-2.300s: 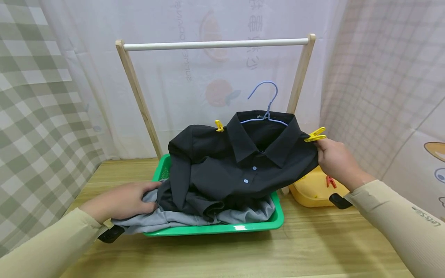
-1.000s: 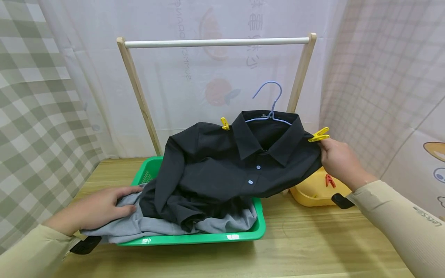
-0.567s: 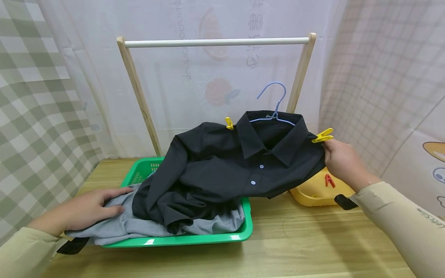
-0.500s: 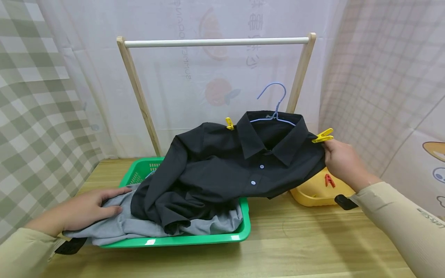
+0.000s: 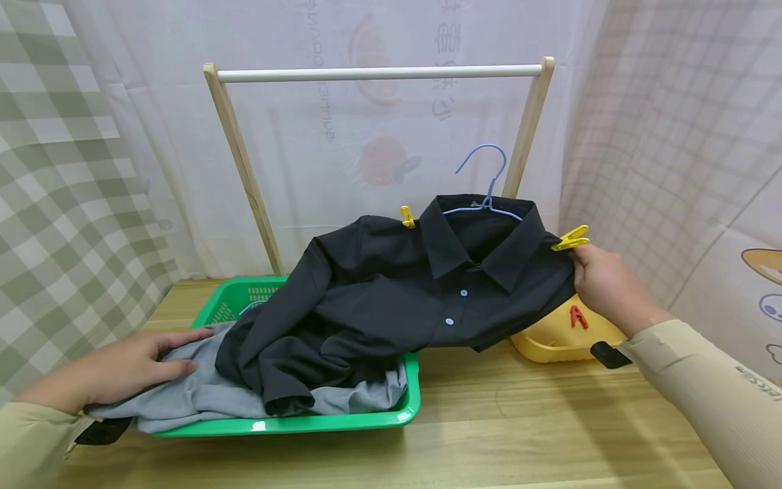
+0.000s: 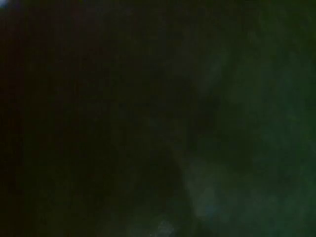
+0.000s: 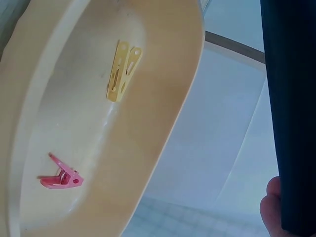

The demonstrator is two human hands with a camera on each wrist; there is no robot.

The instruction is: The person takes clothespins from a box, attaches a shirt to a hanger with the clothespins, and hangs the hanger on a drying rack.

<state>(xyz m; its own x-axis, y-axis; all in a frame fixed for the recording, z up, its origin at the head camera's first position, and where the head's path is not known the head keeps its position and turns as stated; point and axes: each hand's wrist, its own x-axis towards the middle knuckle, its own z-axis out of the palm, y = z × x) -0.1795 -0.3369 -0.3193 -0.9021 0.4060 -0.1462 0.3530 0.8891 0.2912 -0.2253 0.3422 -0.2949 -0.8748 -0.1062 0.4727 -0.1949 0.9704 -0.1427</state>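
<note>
A black button-up shirt (image 5: pixel 379 299) hangs on a blue hanger (image 5: pixel 489 197), its lower part lying in a green basket (image 5: pixel 412 390). My right hand (image 5: pixel 611 285) grips its right shoulder, beside a yellow clothespin (image 5: pixel 571 238). Another yellow clothespin (image 5: pixel 407 216) is on the other shoulder. At the basket's left end my left hand (image 5: pixel 122 370) holds the rim through a grey garment (image 5: pixel 201 380), thumb on the cloth and most fingers hidden. The left wrist view is almost black. In the right wrist view, fingertips (image 7: pixel 270 207) show at the dark cloth's edge.
Behind stands a wooden rack with a white bar (image 5: pixel 379 74). A yellow tray (image 5: pixel 550 352) under my right forearm holds a red clothespin (image 5: pixel 578 317) and a yellow one (image 7: pixel 118 71). Part of another blue hanger (image 5: pixel 252 305) pokes out in the basket.
My left hand has moved left, and the basket with the grey garment has slid along with it. My right hand has shifted slightly right with the shirt and hanger.
</note>
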